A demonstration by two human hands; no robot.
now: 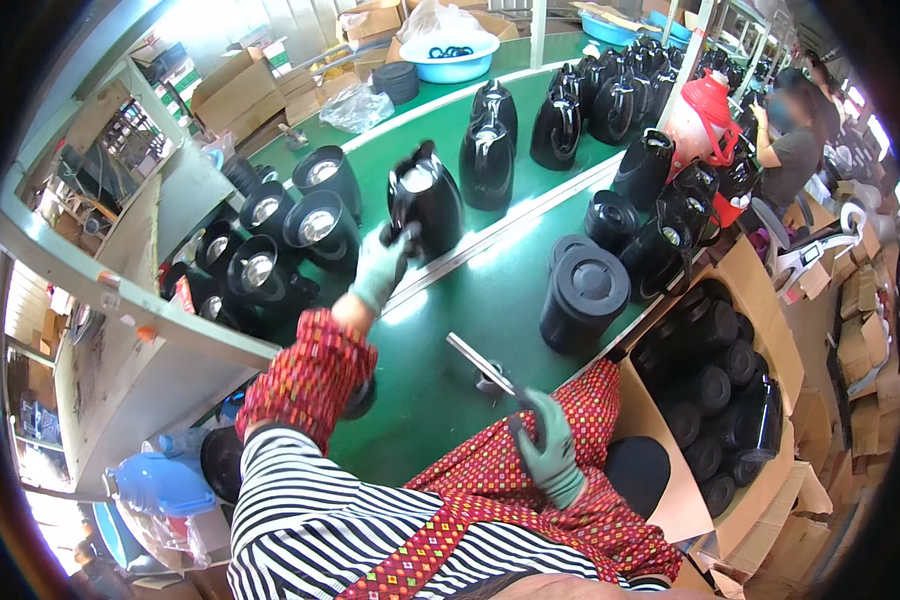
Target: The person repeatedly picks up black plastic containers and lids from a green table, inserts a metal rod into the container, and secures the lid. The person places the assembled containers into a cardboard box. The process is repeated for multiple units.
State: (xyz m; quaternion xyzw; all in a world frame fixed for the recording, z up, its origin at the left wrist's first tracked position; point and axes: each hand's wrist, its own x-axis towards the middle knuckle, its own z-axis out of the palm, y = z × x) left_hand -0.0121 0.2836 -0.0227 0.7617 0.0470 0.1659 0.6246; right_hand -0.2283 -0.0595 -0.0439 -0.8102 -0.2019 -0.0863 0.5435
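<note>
Worktop [500, 300], glossy green — black jugs [487, 165] on it, open carton [785, 345] alongside.

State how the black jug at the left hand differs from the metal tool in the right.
The black jug is bulky and rounded; the metal tool is slim and straight. The jug is black, the tool's bar silvery. The jug is at the left hand, the tool in the right. Both look shiny.

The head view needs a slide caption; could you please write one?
Green workbench: left hand on a black jug, right hand holding a metal-shafted tool.
</note>
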